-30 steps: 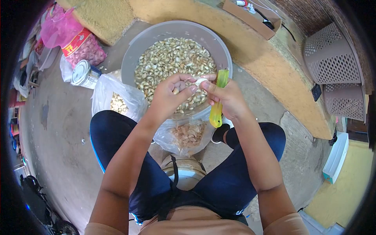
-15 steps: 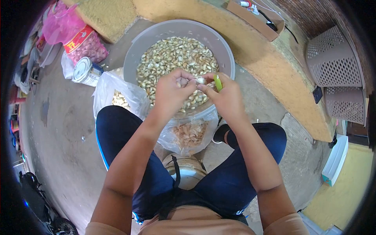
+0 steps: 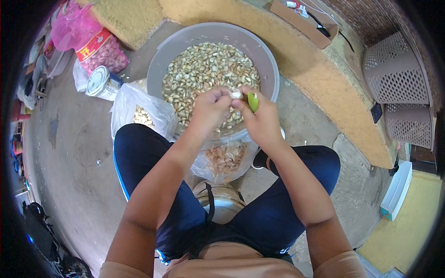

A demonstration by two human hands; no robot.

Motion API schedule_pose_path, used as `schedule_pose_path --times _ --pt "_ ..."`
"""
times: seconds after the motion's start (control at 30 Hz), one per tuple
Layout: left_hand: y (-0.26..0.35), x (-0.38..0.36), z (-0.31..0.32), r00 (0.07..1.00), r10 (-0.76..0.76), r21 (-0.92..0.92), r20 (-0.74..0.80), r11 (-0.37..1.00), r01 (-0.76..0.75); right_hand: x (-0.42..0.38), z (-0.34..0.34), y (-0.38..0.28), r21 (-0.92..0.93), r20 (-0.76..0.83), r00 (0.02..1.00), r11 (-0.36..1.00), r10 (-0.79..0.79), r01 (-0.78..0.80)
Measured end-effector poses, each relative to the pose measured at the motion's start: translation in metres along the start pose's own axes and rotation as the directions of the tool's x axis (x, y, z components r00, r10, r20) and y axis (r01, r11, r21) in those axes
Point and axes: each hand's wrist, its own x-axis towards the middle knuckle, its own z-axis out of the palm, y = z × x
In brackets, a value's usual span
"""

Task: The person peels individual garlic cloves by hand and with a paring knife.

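Over the near part of a large grey tub (image 3: 270, 60), both hands meet at a whitish garlic clove (image 3: 236, 95). My left hand (image 3: 211, 107) is closed, pinching the clove at its fingertips. In my right hand (image 3: 263, 116) is a small green-handled knife (image 3: 252, 102); the fingers hide its blade. That hand's thumb and fingertips also touch the clove. Many unpeeled-looking garlic cloves (image 3: 208, 69) fill the bottom of the tub. Below the tub's near rim, a clear plastic bag (image 3: 225, 160) holds papery brown skins.
A white plastic bag (image 3: 160, 113) with pale peeled cloves stands left of the tub. Behind it are a white can (image 3: 103, 83) and a pink mesh sack (image 3: 104, 53). A cardboard box (image 3: 303, 23) rests on the ledge; perforated baskets (image 3: 396, 69) are at right.
My hands have shifted slightly while staying together at the clove. The green handle has tilted and moved a little left and down. My left fingers have curled further inward.
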Motion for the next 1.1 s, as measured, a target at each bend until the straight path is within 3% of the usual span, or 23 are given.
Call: schedule_pose_path --times 0.07,0.17,0.33,0.47,0.5,0.7,0.9,1.1 --pt "0.005 -0.004 -0.003 0.997 0.028 -0.057 0.069 0.998 -0.024 0.004 -0.003 0.0 0.094 0.031 0.995 0.991 0.094 -0.097" --pt "0.011 -0.004 -0.007 0.991 0.069 -0.035 0.111 0.997 -0.066 0.01 -0.013 -0.008 0.333 0.231 0.904 0.844 0.36 -0.421" --pt "0.023 -0.009 -0.003 0.978 0.193 0.094 0.084 0.975 -0.2 0.008 -0.016 -0.006 0.472 0.349 0.854 0.715 0.385 -0.515" --pt "0.02 -0.008 -0.009 0.895 0.405 0.305 0.187 0.842 -0.445 0.008 -0.025 -0.005 0.651 0.504 0.782 0.434 0.367 -0.623" --pt "0.019 -0.008 -0.009 0.862 0.462 0.347 0.208 0.789 -0.507 0.009 -0.027 -0.003 0.65 0.512 0.777 0.425 0.367 -0.63" --pt "0.025 -0.016 -0.008 0.812 0.551 0.543 0.193 0.629 -0.556 0.009 -0.029 0.001 0.64 0.534 0.759 0.408 0.372 -0.651" --pt "0.029 -0.02 -0.01 0.821 0.507 0.661 0.262 0.525 -0.536 0.01 -0.03 0.001 0.61 0.531 0.751 0.438 0.393 -0.661" --pt "0.019 -0.015 -0.012 0.767 0.578 0.689 0.277 0.437 -0.578 0.009 -0.028 -0.005 0.537 0.526 0.741 0.512 0.418 -0.67"
